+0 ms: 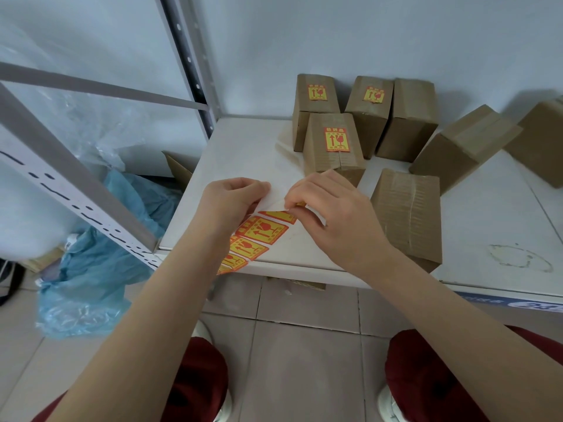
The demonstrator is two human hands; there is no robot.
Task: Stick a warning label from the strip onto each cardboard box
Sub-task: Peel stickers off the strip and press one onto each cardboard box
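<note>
Peeling the next warning label off the strip, boxes waiting.

The right hand (332, 214) pinches the edge of a label (281, 215) while the left hand (231, 202) grips the white backing (272, 197) of the strip (259, 236), which trails over the near edge of the desk (243, 153). Three labelled boxes (333, 144) stand behind. The next move probably calls for lifting the label free, then pressing it flat on the plain box (408, 214) beside the right hand.

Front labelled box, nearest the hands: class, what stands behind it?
Behind the front labelled box stand the left labelled box and the right labelled box. It hides their lower parts.
</note>
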